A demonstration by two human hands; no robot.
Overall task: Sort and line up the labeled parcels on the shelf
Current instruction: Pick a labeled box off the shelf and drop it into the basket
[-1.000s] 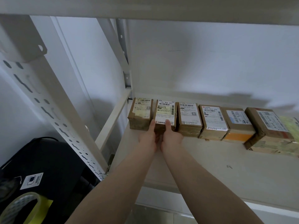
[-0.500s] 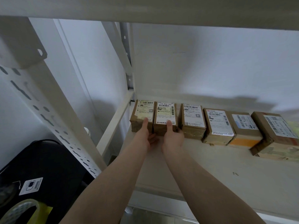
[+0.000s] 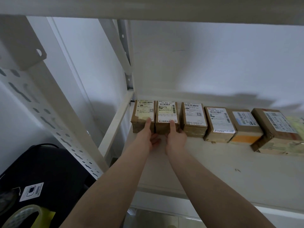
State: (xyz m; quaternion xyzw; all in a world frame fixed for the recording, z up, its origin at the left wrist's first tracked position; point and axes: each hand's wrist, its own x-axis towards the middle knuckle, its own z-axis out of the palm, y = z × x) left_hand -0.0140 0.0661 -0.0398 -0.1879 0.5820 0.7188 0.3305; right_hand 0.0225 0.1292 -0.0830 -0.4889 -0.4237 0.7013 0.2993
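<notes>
Several brown labeled parcels stand in a row along the back of the white shelf (image 3: 213, 165). My left hand (image 3: 148, 134) is at the front of the leftmost parcel (image 3: 144, 110), thumb on its label. My right hand (image 3: 175, 137) grips the second parcel (image 3: 166, 111), thumb on top and fingers at its right side. These two parcels touch. A narrow gap separates them from the third parcel (image 3: 193, 116). Further right come a fourth parcel (image 3: 218, 120), an orange-fronted one (image 3: 245, 120) and a larger, skewed one (image 3: 276, 124).
A perforated white upright (image 3: 49, 116) slants across the left, with a side rail (image 3: 115, 122) at the shelf's left end. Below left sit a black bag (image 3: 49, 175) and a tape roll (image 3: 24, 216). The upper shelf (image 3: 148, 7) hangs overhead.
The second parcel has slid left against the leftmost one, opening a gap to the third. My left thumb shifted from the second parcel onto the leftmost one.
</notes>
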